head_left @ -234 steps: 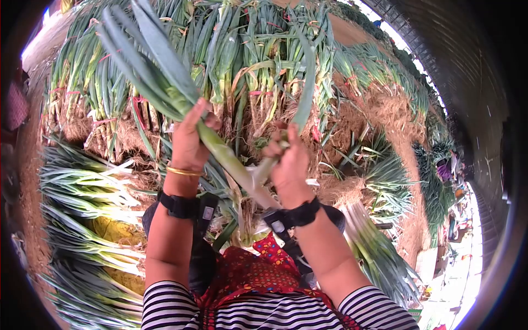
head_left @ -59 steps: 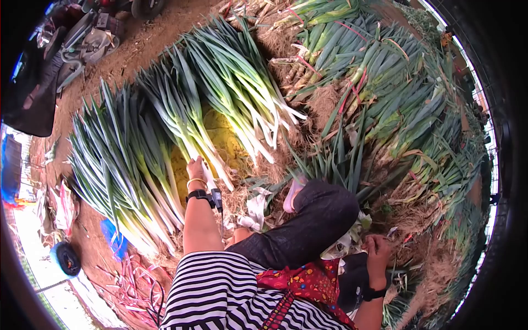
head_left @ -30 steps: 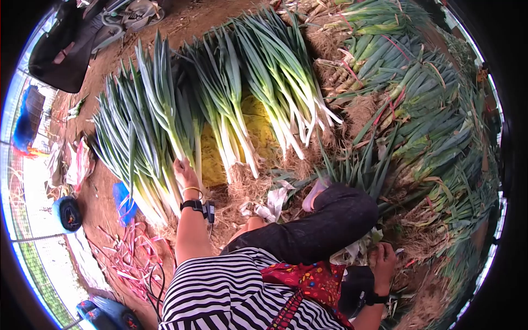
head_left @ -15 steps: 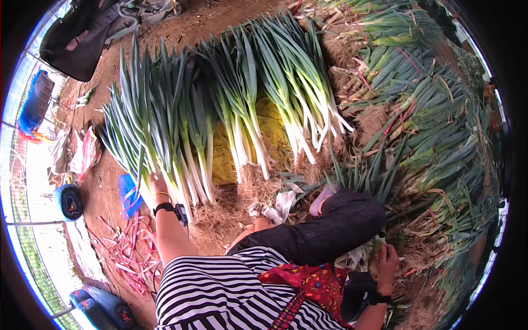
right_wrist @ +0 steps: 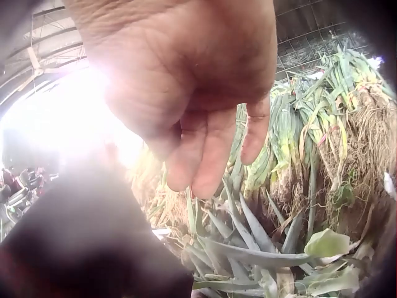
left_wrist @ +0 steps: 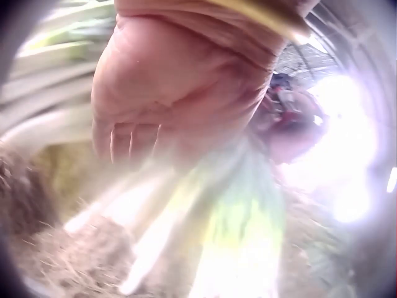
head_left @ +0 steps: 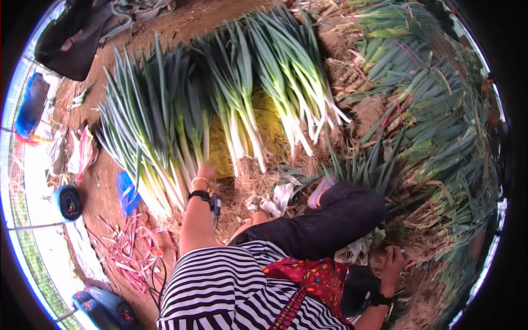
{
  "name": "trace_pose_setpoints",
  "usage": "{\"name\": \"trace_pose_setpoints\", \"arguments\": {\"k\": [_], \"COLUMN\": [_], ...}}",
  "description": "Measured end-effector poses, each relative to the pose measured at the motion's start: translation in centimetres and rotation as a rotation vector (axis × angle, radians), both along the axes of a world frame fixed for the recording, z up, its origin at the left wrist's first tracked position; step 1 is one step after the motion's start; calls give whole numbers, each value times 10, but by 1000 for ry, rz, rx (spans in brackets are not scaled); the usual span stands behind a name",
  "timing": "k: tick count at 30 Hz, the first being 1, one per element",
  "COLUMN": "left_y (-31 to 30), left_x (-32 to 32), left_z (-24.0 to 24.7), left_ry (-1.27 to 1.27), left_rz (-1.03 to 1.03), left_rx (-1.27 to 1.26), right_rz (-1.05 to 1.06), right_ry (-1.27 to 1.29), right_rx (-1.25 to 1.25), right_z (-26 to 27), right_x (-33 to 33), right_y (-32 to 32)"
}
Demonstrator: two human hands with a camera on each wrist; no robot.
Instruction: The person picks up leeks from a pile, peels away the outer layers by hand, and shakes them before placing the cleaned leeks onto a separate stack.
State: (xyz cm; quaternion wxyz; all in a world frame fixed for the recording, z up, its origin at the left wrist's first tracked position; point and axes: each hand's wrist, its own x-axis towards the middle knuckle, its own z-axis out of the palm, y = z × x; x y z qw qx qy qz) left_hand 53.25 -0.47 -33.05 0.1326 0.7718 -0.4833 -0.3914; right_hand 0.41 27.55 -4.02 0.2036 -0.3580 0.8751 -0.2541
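My left hand [head_left: 205, 172] is at the white stalk ends along the right side of the left pile of large green onions [head_left: 154, 121]. In the left wrist view its palm [left_wrist: 180, 81] faces the camera, and its foreshortened fingertips overlap blurred white stalks [left_wrist: 149, 248]. Farther right on the ground lie two smaller piles, a middle group of green onions [head_left: 236, 93] and a right group of green onions [head_left: 291, 82]. My right hand [head_left: 392, 264] hangs beside my knee, its fingers loosely bent and holding nothing; the right wrist view shows loose green leaves [right_wrist: 254, 248] below it.
A yellow sheet [head_left: 264, 126] lies under the piles. Tied bundles of unpeeled green onions [head_left: 440, 121] with brown roots line the right side. Pink ties [head_left: 132, 247] and a blue plastic piece [head_left: 127, 193] lie at the left. My bent leg [head_left: 330, 220] crosses the front.
Earlier both hands held one green onion. Then my left hand carried onions to the left pile; since half a second ago it has moved right along the stalk ends. My right hand stays by the knee.
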Motion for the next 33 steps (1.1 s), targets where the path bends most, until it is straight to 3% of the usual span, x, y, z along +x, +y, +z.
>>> {"name": "trace_pose_setpoints", "arguments": {"k": [2,3,4,5,6,7,8,10,12,14,15,16,19,20,22,25,27,29,33], "left_y": [-35,-51,-65,-79,-86,-88,-84,-73,-58,-41,-34,-24,5,17,32,48,53,60,60], "left_x": [-52,-80,-116,-145,-177,-211,-243,-296,-340,-378,-395,-414,-468,-483,-517,-561,-579,-585,-599], "left_z": [22,55,89,99,146,190,240,313,366,399,410,421,432,432,411,355,309,270,258], "left_ry": [145,330,524,617,755,848,904,970,1088,1140,1203,1308,1590,1652,1735,1627,1444,1227,1169], "left_rz": [-136,-171,-221,-313,-476,-605,-713,-926,-1060,-1105,-1110,-1079,-952,-896,-797,-564,-407,-334,-357], "left_rx": [-24,-19,1,-69,-59,-110,-118,-112,-121,-104,-75,11,234,290,351,438,459,426,465], "right_rz": [17,85,-35,-35,62,-17,61,123,-144,-189,-225,-300,-243,-210,-311,-230,-298,-95,-23], "right_ry": [54,267,138,204,332,232,464,594,494,404,484,368,510,548,421,403,320,230,72], "right_rx": [22,16,31,-44,-19,11,-100,-108,-97,-239,-195,-248,-383,-306,-468,-270,-32,7,190], "right_z": [10,15,20,25,40,63,66,96,129,153,170,190,227,242,249,219,159,88,-44], "right_x": [-6,-8,-15,-20,-24,-20,-28,-37,-32,-34,-29,-24,-37,-47,-58,-102,-144,-180,-203], "right_y": [5,6,10,15,16,15,23,39,53,74,76,76,89,95,78,59,52,39,4]}}
